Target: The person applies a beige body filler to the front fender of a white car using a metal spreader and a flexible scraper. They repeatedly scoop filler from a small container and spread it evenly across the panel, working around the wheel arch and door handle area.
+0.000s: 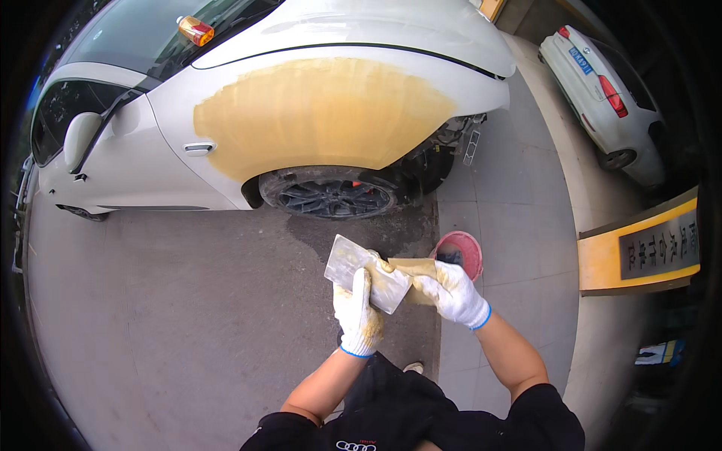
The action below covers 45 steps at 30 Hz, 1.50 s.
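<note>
My left hand (pixel 359 312), in a stained white knit glove, is closed on a flat rectangular grey-white board (pixel 350 263) with smears over its face. My right hand (pixel 455 295), gloved the same way, grips a tan flat sheet (pixel 415 267). The sheet's near-left part meets the board's right end; whether they press together I cannot tell. Beyond my hands stands a white car (pixel 177 150). Its front fender carries a broad patch of dried-looking yellow body filler (pixel 316 113) above the wheel (pixel 335 197). Both hands are well short of the fender.
A pink bucket (pixel 471 252) with something dark inside stands right of the wheel, near my right hand. An orange-and-clear bottle (pixel 195 31) lies at the windshield's base. Another white car (pixel 602 98) is parked at far right, beyond a yellow-framed sign (pixel 639 242). The front bumper area looks stripped.
</note>
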Tool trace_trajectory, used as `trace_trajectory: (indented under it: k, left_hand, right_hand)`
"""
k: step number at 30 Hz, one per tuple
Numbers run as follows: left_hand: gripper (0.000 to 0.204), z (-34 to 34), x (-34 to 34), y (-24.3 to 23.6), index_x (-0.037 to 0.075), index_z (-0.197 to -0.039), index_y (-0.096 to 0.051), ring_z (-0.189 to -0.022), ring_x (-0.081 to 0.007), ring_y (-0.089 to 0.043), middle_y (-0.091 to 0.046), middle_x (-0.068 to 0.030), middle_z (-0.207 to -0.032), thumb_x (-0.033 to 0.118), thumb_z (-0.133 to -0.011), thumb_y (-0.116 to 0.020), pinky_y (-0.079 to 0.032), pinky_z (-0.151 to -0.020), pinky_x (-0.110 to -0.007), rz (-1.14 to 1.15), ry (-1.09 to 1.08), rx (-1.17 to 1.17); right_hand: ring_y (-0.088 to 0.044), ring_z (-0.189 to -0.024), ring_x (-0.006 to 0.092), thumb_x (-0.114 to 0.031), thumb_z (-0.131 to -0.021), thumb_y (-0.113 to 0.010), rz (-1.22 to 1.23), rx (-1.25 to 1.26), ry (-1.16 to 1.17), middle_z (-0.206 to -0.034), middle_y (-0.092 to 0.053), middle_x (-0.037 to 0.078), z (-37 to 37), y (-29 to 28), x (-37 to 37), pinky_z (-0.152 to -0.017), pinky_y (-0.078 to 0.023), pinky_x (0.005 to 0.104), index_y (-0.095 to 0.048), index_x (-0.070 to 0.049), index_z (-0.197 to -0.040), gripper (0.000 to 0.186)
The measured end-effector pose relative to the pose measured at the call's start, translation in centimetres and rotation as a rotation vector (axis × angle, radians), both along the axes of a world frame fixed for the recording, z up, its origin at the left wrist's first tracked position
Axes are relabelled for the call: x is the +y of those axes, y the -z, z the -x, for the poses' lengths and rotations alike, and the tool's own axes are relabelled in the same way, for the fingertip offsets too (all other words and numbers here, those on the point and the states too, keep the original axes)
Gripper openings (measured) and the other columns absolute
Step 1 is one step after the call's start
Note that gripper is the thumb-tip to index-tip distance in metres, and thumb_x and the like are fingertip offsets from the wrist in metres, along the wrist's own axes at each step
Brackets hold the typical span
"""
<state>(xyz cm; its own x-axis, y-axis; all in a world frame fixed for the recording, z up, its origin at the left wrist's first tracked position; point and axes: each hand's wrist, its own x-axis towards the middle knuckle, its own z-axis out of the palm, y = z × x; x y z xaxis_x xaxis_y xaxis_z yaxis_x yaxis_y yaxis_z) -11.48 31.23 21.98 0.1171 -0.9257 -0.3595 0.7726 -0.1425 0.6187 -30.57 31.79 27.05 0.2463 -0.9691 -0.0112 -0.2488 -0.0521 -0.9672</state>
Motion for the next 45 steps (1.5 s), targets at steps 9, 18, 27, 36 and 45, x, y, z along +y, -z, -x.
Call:
trace_trajectory:
  k: [9, 18, 27, 36, 45]
  left_hand:
    - [0.046, 21.2, 24.7, -8.1, -0.002, -0.145, -0.052, -0.122, -0.0144, -0.061, -0.067, -0.0105, -0.132, 0.015, -0.106, -0.067, -0.050, -0.104, -0.033, 0.347, 0.642, -0.068]
    - [0.050, 37.6, 41.4, -13.6, -0.003, -0.146, -0.053, -0.112, -0.0135, -0.062, -0.070, -0.0102, -0.125, 0.021, -0.105, -0.068, -0.051, -0.099, -0.032, 0.457, 0.989, 0.068]
    - [0.044, 58.4, 49.4, -9.8, 0.000, -0.142, -0.058, -0.118, -0.0128, -0.059, -0.068, -0.0099, -0.129, 0.028, -0.109, -0.061, -0.048, -0.105, -0.032, 0.335, 1.112, -0.141]
    - [0.035, 93.0, 59.6, -11.9, 0.006, -0.140, -0.055, -0.105, -0.0146, -0.066, -0.067, -0.0074, -0.124, 0.012, -0.107, -0.064, -0.057, -0.086, -0.032, 0.628, 0.899, -0.181]
    - [0.042, 115.0, 73.4, -13.2, 0.002, -0.145, -0.052, -0.094, -0.0316, -0.076, -0.073, -0.0236, -0.112, 0.022, -0.109, -0.058, -0.060, -0.082, -0.041, 1.364, 1.835, -0.794]
  right_hand:
    - [-0.061, -0.129, 0.0255, -0.043, -0.112, -0.050, -0.102, -1.002, 0.618, -0.144, -0.060, 0.012, 15.6, 3.8, 30.8, -0.111, -0.052, 0.0417, -0.050, -0.005, -0.150, 0.054]
    - [-0.047, -0.146, 0.0244, -0.046, -0.112, -0.052, -0.021, -1.071, 0.948, -0.161, -0.044, 0.008, 27.5, 0.4, 53.3, -0.121, -0.042, 0.0415, -0.033, -0.012, -0.164, 0.065]
    - [-0.068, -0.113, 0.0198, -0.027, -0.107, -0.064, 0.099, -0.968, 1.160, -0.126, -0.066, 0.006, 49.3, 0.1, 58.2, -0.093, -0.059, 0.0361, -0.059, -0.007, -0.136, 0.036]
    - [-0.071, -0.101, 0.0180, -0.006, -0.101, -0.070, 0.335, -1.021, 1.752, -0.116, -0.071, 0.007, 78.4, -8.6, 70.1, -0.088, -0.061, 0.0371, -0.064, -0.002, -0.127, 0.027]
    - [-0.070, -0.091, 0.0128, -0.013, -0.103, -0.070, 0.314, -0.095, 1.660, -0.102, -0.076, 0.010, 104.5, -11.2, 90.4, -0.081, -0.057, 0.0298, -0.070, 0.005, -0.117, 0.023]
